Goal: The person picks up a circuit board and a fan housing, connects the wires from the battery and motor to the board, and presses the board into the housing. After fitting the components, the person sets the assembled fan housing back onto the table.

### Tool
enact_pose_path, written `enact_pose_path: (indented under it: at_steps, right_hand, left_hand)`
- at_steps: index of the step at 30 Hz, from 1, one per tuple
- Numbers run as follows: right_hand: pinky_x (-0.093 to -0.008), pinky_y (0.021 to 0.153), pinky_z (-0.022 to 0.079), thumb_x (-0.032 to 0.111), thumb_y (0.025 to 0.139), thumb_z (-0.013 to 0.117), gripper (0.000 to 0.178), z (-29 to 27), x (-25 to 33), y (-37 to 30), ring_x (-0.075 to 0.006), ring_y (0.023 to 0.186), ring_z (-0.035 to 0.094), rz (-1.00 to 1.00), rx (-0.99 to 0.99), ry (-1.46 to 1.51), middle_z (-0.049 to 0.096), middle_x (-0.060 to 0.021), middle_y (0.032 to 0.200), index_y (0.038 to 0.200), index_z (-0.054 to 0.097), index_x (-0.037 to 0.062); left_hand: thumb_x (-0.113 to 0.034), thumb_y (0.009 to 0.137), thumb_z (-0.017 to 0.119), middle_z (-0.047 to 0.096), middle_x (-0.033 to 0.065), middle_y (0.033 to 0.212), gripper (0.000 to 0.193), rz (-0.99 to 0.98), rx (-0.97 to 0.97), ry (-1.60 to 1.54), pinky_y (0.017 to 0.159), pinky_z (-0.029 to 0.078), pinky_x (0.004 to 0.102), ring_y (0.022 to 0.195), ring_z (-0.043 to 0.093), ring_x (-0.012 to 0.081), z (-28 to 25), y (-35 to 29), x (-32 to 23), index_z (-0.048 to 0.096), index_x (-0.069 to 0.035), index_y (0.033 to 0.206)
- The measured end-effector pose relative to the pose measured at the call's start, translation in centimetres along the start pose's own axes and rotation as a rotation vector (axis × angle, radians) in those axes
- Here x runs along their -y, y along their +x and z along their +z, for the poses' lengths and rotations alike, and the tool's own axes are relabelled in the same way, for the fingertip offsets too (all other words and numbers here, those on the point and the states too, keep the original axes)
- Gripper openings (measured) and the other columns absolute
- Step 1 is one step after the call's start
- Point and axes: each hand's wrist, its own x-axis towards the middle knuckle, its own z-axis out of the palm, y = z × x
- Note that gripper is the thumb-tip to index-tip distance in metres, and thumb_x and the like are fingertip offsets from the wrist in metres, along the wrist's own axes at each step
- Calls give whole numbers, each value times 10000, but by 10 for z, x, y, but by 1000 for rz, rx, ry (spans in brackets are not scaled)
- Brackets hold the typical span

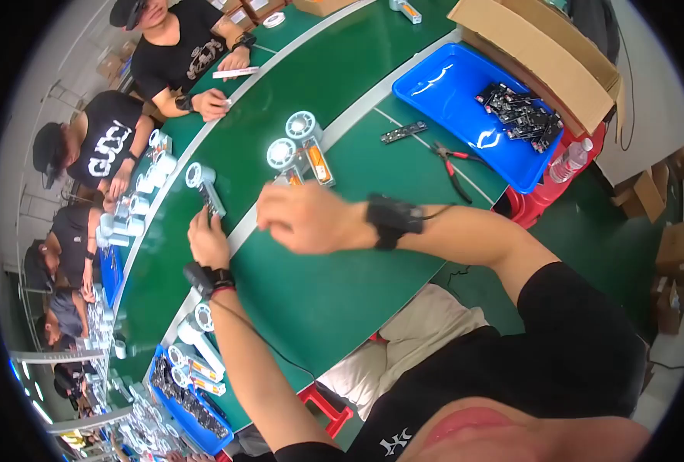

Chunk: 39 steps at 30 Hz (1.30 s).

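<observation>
My left hand has its fingers around the lower end of a handheld fan, pale blue with a round head and an uncovered handle, lying on the green conveyor belt. My right hand is over the near edge of the belt, fingers curled in; whether anything is in them is hidden. Just beyond it lie two more handheld fans, one farther off and one nearer, with orange parts showing in their handles. The right hand partly covers the nearer one's handle.
To the right are a black circuit board strip, red-handled pliers, a blue tray of black boards, a cardboard box and a bottle. Another blue tray and fans sit lower left. Co-workers line the far side.
</observation>
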Motion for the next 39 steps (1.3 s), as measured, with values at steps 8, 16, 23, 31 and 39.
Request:
enact_pose_path:
  at_steps: [8, 16, 23, 31, 39]
  right_hand:
    - [-481, 829, 539, 67, 840, 623, 190, -165, -92, -41, -393, 948, 655, 515, 535, -627, 648, -188, 993, 1017, 685, 40]
    - [-488, 829, 531, 71, 795, 662, 215, -165, -101, -52, -397, 931, 655, 538, 637, -829, 633, -181, 959, 1007, 687, 46]
    - [-452, 789, 530, 81, 761, 707, 180, -157, -100, -31, -396, 924, 647, 553, 755, -793, 639, -175, 931, 931, 678, 28]
    - [-338, 595, 512, 134, 849, 741, 148, -137, -82, -1, -172, 688, 636, 910, 431, -61, 667, -61, 799, 893, 663, 15]
    - [-219, 530, 459, 147, 915, 734, 139, -66, -107, -9, -46, 641, 570, 837, -171, 288, 656, 10, 796, 951, 674, 27]
  left_hand:
    - [-197, 851, 730, 656, 165, 1152, 291, 206, -134, -215, 935, 488, 483, 1099, 611, 362, -13, -27, -120, 690, -42, 1094]
    - [-220, 872, 724, 655, 171, 1107, 417, -83, 106, -573, 851, 541, 457, 997, 652, 362, -1, -63, -204, 627, -31, 1230]
    - [-172, 837, 720, 673, 141, 1033, 451, 1, 0, -429, 817, 534, 452, 948, 665, 349, -21, -94, -183, 604, -43, 1254]
    - [-127, 815, 722, 644, 151, 1095, 466, 63, -112, 2, 839, 507, 457, 1013, 631, 342, -68, -125, -146, 600, -37, 1255]
    - [-161, 840, 761, 597, 174, 1116, 434, 383, -163, -329, 848, 482, 468, 1015, 584, 365, -34, -91, -240, 601, -19, 1218]
